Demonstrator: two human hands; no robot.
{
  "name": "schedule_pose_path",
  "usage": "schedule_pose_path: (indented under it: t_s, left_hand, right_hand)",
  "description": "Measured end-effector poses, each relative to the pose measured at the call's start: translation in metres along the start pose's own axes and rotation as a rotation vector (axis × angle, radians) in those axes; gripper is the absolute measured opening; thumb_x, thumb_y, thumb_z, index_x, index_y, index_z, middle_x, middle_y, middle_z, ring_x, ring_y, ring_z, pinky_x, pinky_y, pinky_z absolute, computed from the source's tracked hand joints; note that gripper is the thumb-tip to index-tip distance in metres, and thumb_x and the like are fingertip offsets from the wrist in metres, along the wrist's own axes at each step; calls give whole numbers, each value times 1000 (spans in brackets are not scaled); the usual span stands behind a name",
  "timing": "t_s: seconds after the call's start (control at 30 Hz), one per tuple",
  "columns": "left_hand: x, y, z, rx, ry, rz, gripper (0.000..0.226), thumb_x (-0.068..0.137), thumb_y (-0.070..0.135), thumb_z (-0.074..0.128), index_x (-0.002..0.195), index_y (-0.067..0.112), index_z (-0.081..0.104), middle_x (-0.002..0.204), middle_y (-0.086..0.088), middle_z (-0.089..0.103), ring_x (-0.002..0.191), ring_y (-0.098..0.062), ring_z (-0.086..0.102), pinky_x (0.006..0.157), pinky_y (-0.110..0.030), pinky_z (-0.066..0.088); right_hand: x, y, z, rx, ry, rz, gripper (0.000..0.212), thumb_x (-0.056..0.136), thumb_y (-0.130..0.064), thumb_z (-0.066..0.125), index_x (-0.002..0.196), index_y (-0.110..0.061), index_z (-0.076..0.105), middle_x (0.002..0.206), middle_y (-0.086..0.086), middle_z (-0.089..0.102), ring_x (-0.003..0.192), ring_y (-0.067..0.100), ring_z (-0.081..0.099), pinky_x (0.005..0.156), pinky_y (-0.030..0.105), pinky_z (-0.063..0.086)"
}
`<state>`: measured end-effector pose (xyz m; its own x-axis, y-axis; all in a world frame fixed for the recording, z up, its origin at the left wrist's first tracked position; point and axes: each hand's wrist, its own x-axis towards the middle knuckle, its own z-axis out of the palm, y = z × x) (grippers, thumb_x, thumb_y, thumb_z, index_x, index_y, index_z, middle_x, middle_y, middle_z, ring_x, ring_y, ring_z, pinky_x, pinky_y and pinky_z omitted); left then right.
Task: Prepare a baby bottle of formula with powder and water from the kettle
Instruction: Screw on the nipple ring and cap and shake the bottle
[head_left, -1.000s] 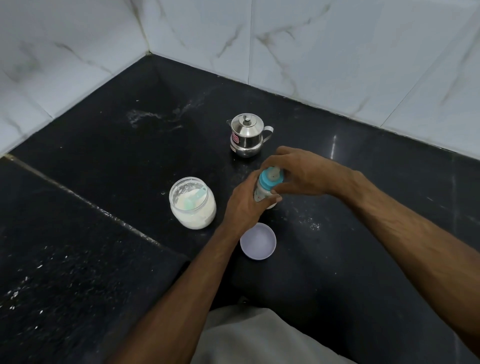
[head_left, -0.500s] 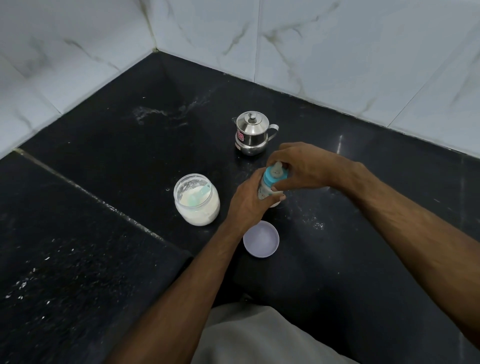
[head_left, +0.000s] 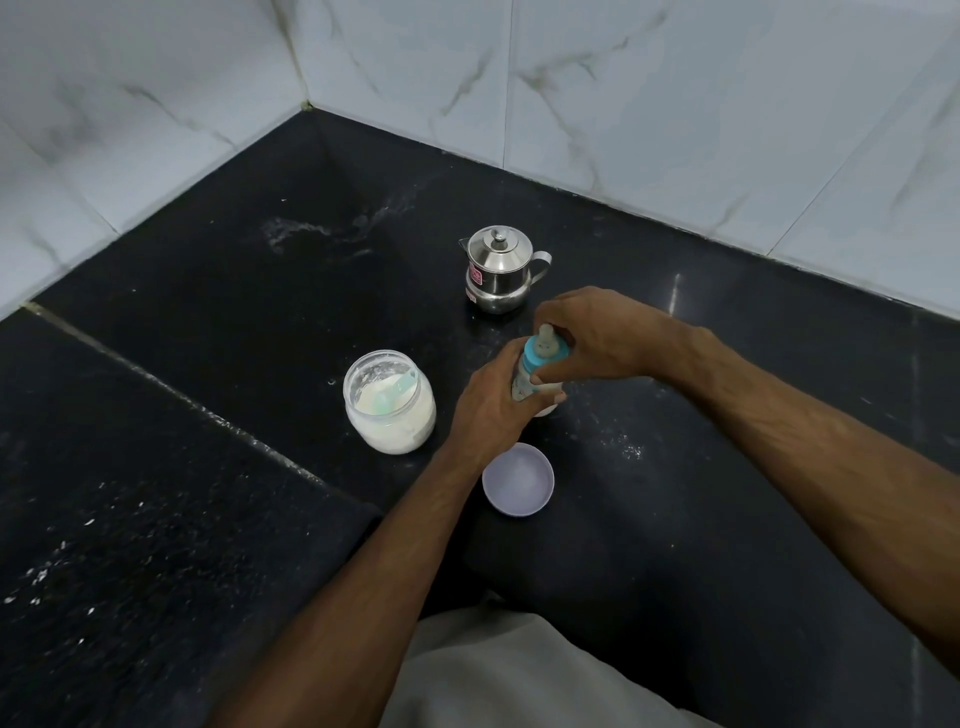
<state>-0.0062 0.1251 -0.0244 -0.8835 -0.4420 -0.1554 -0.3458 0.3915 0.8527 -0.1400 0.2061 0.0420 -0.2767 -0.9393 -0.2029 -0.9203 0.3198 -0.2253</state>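
A small baby bottle (head_left: 521, 385) with a blue collar and teat (head_left: 544, 349) stands upright on the black counter. My left hand (head_left: 493, 410) wraps the bottle's body. My right hand (head_left: 597, 338) grips the blue collar from the right, fingers curled around it. Just behind the hands stands a small steel kettle (head_left: 497, 267) with its lid on. Left of the bottle, an open clear jar (head_left: 388, 401) holds white powder with a pale green scoop inside.
A lilac lid (head_left: 518, 479) lies upturned on the counter just in front of the bottle. Spilled powder specks the black counter (head_left: 208, 322) near the bottle and at the far left. White marble walls close the corner behind.
Both hands have stayed on the bottle; the right fingers have shifted around the collar, baring more of the teat. The view has drifted slightly.
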Motion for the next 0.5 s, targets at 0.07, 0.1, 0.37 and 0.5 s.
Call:
schedule_pose_path:
  t_s: [0.07, 0.1, 0.37, 0.5]
  left_hand:
    - [-2, -2, 1, -13, 10, 7, 64, 83, 30, 73, 138, 16, 42, 134, -6, 55, 124, -20, 51, 108, -40, 40]
    - [-2, -3, 1, -23, 11, 10, 64, 83, 30, 73, 137, 16, 43, 134, -6, 55, 123, -19, 51, 107, -41, 41]
    - [-3, -7, 1, -54, 35, 38, 63, 80, 34, 75, 135, 18, 47, 126, -2, 60, 116, -18, 56, 102, -43, 45]
    - [-1, -10, 4, -65, 49, 21, 64, 80, 33, 75, 135, 18, 45, 130, -3, 58, 120, -17, 54, 105, -41, 44]
  right_hand:
    - [-2, 1, 4, 36, 4, 21, 43, 79, -49, 72, 108, -22, 55, 98, -7, 58, 84, 11, 54, 72, 24, 44]
    - [-3, 2, 6, 55, 8, 27, 44, 79, -48, 73, 109, -22, 54, 99, -7, 59, 84, 10, 55, 71, 23, 44]
    - [-4, -4, 5, -77, 54, 99, 59, 72, -74, 61, 100, -23, 52, 91, -6, 63, 75, 13, 58, 64, 27, 46]
    - [-12, 3, -2, 95, -45, 19, 65, 80, -52, 69, 133, -26, 43, 109, -11, 52, 95, 11, 54, 78, 25, 43]
